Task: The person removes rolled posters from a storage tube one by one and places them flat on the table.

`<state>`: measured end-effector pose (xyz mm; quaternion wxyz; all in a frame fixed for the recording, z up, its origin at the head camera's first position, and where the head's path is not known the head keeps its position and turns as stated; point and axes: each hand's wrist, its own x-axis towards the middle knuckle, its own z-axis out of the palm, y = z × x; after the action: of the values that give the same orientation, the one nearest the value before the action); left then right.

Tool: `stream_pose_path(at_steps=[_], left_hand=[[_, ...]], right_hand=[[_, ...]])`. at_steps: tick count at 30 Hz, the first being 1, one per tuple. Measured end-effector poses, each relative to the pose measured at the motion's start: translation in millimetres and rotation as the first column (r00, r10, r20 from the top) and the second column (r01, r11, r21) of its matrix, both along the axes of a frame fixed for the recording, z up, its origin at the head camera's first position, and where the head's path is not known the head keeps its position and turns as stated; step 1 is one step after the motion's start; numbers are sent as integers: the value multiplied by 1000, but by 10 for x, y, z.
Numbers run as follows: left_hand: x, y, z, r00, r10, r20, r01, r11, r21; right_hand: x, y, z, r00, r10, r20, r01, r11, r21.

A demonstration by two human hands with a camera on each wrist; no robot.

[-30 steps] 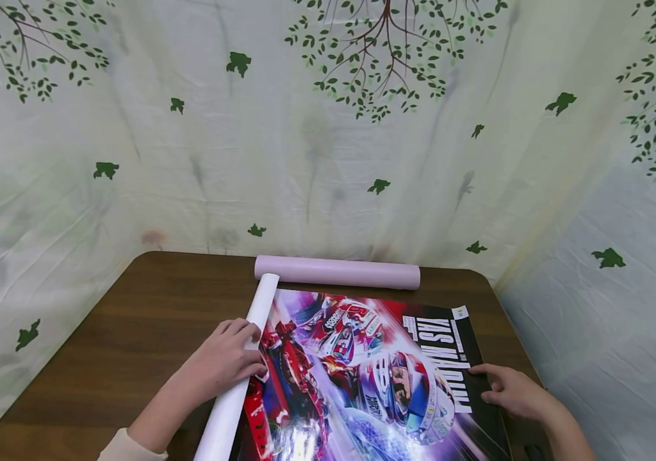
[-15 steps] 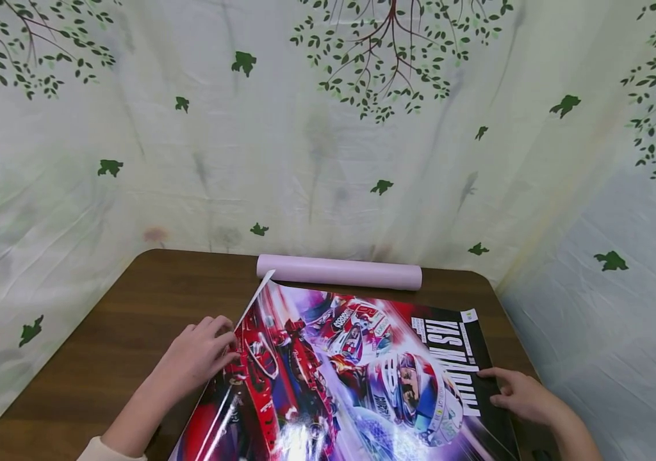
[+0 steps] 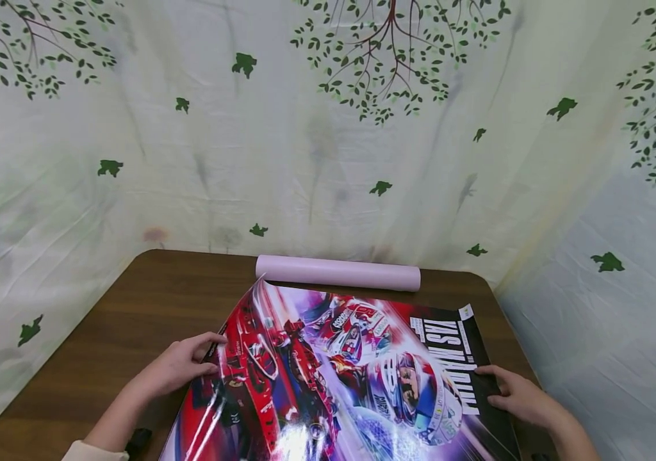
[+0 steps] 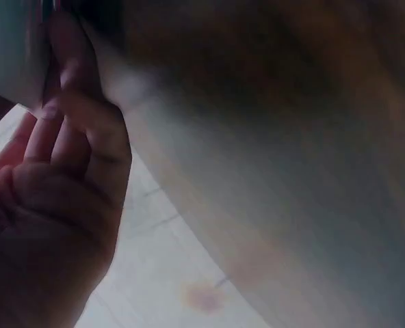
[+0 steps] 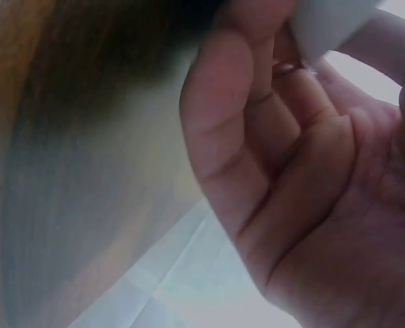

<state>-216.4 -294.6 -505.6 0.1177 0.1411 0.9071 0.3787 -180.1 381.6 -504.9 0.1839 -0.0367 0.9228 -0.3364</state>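
Note:
A glossy racing poster (image 3: 357, 378), printed in red, purple and black, lies spread over the table, its near part cut off by the view's bottom edge. Its far left corner and far right corner lift slightly. At the left edge, my left hand (image 3: 172, 368) pinches the sheet between thumb and fingers. My right hand (image 3: 521, 397) grips the black right edge near the white lettering. The left wrist view has a piece of the poster (image 4: 11, 58) between the fingers. In the right wrist view, the poster's pale back (image 5: 332, 24) shows between thumb and fingers.
A pale pink tube (image 3: 337, 273) lies along the back of the brown wooden table (image 3: 103, 346), just behind the poster. Beside the left forearm is a small black object (image 3: 139, 440). A leaf-patterned cloth (image 3: 316, 160) hangs behind and around the table.
The rolled left side of the poster has been unrolled to the left. My left hand has moved left and now pinches that edge. My right hand stays at the right edge.

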Motion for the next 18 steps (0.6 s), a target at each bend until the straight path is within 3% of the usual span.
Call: stream_pose_path(at_steps=[2, 5, 9, 11, 14, 18], left_hand=[[-19, -67, -25, 996, -39, 75, 30, 993, 114], [-30, -148, -32, 984, -76, 159, 32, 964, 262], [6, -246, 2, 971, -53, 233, -30, 940, 341], [35, -308, 25, 970, -31, 241, -59, 932, 357], [99, -420, 66, 972, 11, 236, -105, 917, 386], [225, -548, 138, 979, 39, 198, -127, 881, 456]], right_hand=[[-5, 1, -7, 1000, 8, -3, -8, 1000, -14], [-12, 8, -22, 1000, -2, -6, 2, 999, -47], [-12, 79, -42, 999, 38, 5, -36, 970, -241], [-7, 120, -48, 998, 67, 14, -57, 925, -376], [10, 171, -47, 995, 90, 39, -54, 832, -553], [45, 189, -35, 993, 89, 75, -5, 677, -736]])
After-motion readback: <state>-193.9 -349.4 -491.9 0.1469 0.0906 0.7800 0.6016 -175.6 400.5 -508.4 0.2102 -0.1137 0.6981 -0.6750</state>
